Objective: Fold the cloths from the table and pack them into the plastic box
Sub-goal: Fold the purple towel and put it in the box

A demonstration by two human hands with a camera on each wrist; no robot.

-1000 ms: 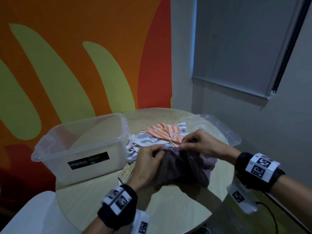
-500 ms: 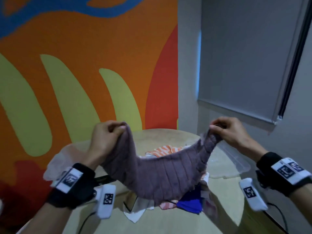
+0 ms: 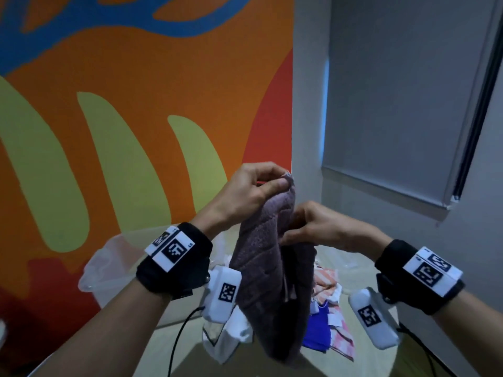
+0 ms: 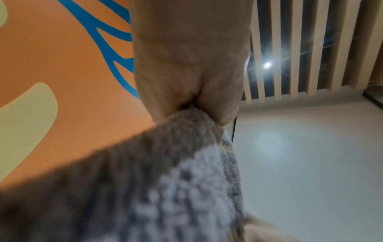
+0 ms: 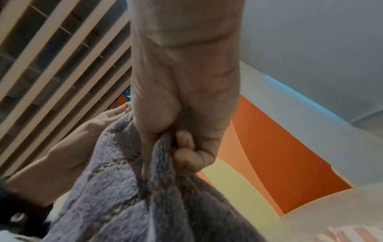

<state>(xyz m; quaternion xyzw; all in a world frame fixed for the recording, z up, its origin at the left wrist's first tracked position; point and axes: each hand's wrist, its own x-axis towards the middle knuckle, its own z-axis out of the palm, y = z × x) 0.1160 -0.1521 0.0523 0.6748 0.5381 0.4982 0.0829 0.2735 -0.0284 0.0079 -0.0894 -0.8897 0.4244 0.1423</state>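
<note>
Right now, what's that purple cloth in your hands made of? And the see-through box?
The purple cloth looks like soft, fluffy terry or microfibre: the wrist views show a fuzzy pile with woven ridges, and it hangs limp from the left hand and right hand. The box seems to be thin plastic, cloudy-clear and smooth, since the wall colours show through it.

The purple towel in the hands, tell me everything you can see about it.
The purple towel is a dusky mauve-grey cloth with a fuzzy, ribbed pile. It hangs doubled over in the air above the table's pile of cloths, its lower end drooping. The left hand pinches its top corner between thumb and fingers; the right hand grips a bunched fold lower down on the other side. Nothing else visibly touches it.
</note>
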